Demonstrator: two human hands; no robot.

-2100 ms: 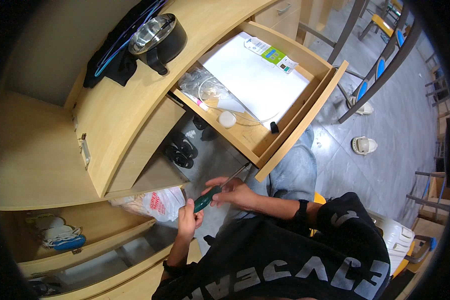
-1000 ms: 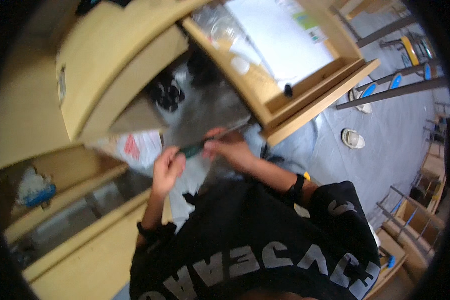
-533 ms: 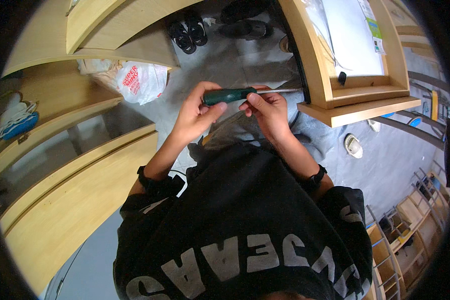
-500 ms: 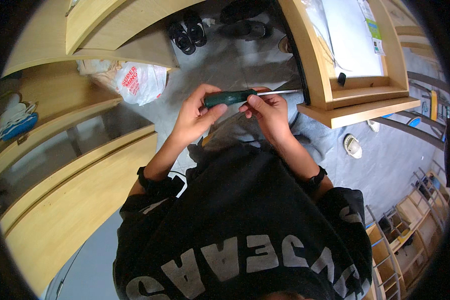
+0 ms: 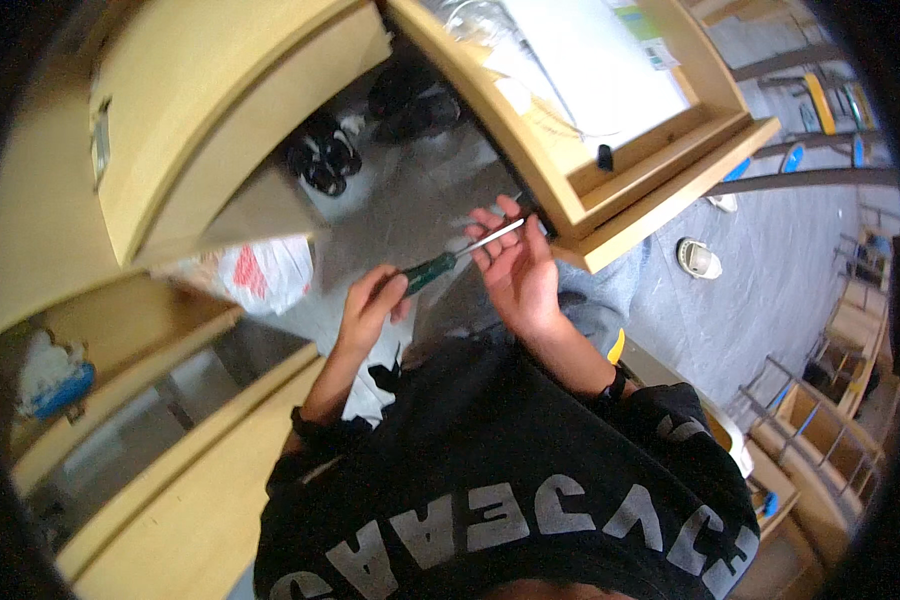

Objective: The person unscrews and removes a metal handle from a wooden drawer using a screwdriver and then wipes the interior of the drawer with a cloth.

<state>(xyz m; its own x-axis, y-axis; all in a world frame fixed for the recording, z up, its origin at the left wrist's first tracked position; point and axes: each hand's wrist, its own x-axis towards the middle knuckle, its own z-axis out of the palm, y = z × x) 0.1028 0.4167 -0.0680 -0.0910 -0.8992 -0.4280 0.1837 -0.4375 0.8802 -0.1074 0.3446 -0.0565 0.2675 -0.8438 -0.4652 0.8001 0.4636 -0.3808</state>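
A screwdriver (image 5: 432,272) with a dark green handle and a bright metal shaft slants up to the right. My left hand (image 5: 367,308) is closed around the rear of its handle. Close by the drawer's corner, my right hand (image 5: 518,275) is turned palm up with its fingers apart. The shaft crosses in front of those fingers, its tip near my thumb; whether they touch it I cannot tell. Just beyond my right hand, a pulled-out wooden drawer (image 5: 610,240) holds white sheets (image 5: 600,80) and a small black piece (image 5: 605,157).
Wooden cabinetry (image 5: 260,110) fills the upper left, with a white plastic bag (image 5: 270,275) below it. Dark shoes (image 5: 322,160) lie on the grey floor (image 5: 770,290) beyond my hands. A light-coloured shoe (image 5: 698,258) lies on the right. Metal-framed furniture stands at the far right.
The view has turned and shifted. My right hand has opened out from its pinch by the shaft, palm now up. The screwdriver has tilted from nearly level, its tip now pointing up and right.
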